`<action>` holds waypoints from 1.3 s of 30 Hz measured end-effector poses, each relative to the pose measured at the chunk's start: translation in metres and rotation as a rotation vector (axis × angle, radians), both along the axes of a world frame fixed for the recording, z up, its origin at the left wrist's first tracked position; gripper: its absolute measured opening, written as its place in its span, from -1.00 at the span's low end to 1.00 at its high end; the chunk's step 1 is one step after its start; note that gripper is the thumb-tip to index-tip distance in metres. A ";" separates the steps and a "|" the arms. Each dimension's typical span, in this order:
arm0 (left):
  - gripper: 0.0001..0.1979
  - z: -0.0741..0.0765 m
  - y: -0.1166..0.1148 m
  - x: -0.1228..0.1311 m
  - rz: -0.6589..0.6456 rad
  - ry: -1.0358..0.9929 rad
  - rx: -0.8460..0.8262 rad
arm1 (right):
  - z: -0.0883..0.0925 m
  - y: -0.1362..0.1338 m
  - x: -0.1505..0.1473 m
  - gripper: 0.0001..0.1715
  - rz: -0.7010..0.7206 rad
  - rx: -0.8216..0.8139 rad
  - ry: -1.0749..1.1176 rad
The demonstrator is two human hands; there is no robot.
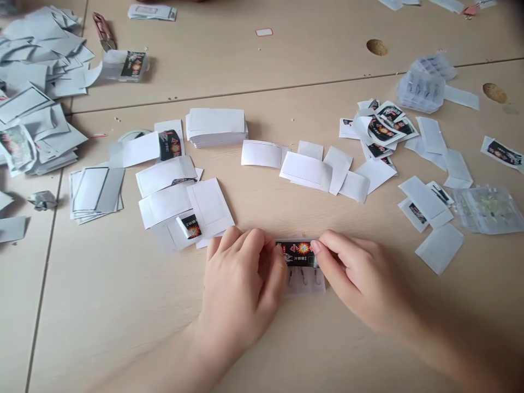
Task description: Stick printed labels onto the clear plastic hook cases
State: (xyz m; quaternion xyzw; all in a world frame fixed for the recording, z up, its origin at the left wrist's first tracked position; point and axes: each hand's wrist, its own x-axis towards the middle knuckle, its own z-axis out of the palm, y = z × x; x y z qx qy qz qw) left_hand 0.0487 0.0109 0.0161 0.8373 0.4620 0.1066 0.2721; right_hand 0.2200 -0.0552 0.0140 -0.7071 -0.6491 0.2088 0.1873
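A small see-through plastic box with several fish hooks inside lies on the table in front of me. Across its upper part is a black sticker label with an orange burst and printed characters. My left hand pinches the label's left end, its curled fingers covering that side of the box. At the right end, my right hand holds the label's corner between thumb and index finger. Whether the label is stuck down or just rests on the lid, I cannot tell.
White paper slips lie beyond my hands, beside a neat paper stack. Black stickers and hook boxes are at the right. At the left are a large paper heap, pliers and a labelled box.
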 end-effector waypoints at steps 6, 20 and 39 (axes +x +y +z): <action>-0.85 -0.002 -0.001 0.001 0.010 -0.020 0.047 | 0.000 0.002 0.000 -0.66 0.001 -0.017 0.014; -0.85 -0.006 -0.003 0.003 0.031 -0.010 0.111 | 0.002 0.005 0.001 -0.65 0.026 0.013 -0.013; -0.83 -0.008 -0.003 0.005 0.038 0.012 0.147 | 0.001 0.007 0.001 -0.63 0.022 0.019 -0.052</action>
